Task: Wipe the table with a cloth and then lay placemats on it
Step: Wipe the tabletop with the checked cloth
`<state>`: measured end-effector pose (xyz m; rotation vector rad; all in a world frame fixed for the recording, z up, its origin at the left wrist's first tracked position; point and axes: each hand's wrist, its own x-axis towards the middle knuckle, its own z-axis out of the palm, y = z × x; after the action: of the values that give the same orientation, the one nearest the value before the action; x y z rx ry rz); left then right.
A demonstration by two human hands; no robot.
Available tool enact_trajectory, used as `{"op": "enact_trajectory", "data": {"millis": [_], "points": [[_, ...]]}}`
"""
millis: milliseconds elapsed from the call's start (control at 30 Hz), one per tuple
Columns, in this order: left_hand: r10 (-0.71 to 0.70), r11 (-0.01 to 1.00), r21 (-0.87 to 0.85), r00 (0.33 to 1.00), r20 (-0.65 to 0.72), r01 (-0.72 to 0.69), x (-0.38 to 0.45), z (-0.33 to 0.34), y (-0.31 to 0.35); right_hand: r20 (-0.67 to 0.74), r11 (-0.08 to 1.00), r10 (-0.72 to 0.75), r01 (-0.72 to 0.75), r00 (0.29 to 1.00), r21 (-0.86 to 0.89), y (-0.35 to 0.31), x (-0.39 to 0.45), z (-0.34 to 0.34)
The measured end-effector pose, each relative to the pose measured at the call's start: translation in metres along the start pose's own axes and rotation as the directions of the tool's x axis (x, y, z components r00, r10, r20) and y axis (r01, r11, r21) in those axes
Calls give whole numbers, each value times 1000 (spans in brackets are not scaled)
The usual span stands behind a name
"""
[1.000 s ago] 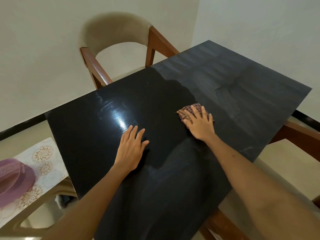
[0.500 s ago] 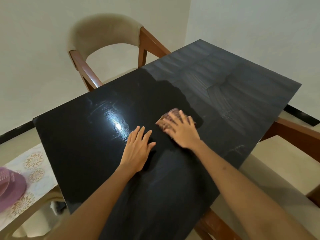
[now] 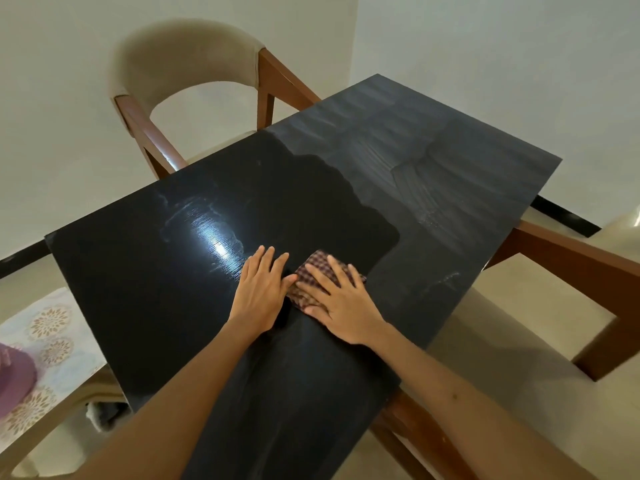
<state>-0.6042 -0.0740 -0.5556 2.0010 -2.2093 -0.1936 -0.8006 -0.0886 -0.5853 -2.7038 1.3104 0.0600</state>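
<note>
Far left, a floral-patterned placemat (image 3: pixel 52 344) sits on a low pale seat beside the table, with a purple hat (image 3: pixel 14 382) lying on it. The black table (image 3: pixel 173 289) is glossy here, with light glare, and streaky grey on the far right half. The left hand (image 3: pixel 260 292) lies flat on the tabletop, fingers straight and together, holding nothing. Right next to it, the right hand (image 3: pixel 341 303) presses down on a checked cloth (image 3: pixel 313 277) with fingers spread and straight, its thumb edge touching the left hand. A beige chair (image 3: pixel 180 57) sits behind.
</note>
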Motion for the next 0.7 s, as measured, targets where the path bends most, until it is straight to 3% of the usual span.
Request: {"op": "enact_trajectory", "data": {"millis": [100,200,300,400,467,567,700], "points": [[23,1000,-1,1000,1,-23,4,1,4,14,1000,19,-19,1000,0,11,-7,0],[27,1000,-15,1000,-6,-27,7,0,7,7,976,220,-220,976,5,54,0,-12],[35,999,-12,999,-19,-35,3,1,9,31,897,435,-436,900,76,105,-2,-20],[30,999,-16,999,-10,-31,-2,3,12,66,861,495,-500,866,95,115,-5,-22],[32,999,-23,999,-8,-32,-3,2,16,64,886,454,-458,889,74,95,-11,-18],[40,999,-31,999,-8,-40,1,0,26,8,969,246,-246,969,6,56,-41,-10],[80,997,-8,997,15,-80,9,2,39,-17,996,94,-94,995,9,45,-76,7]]}}
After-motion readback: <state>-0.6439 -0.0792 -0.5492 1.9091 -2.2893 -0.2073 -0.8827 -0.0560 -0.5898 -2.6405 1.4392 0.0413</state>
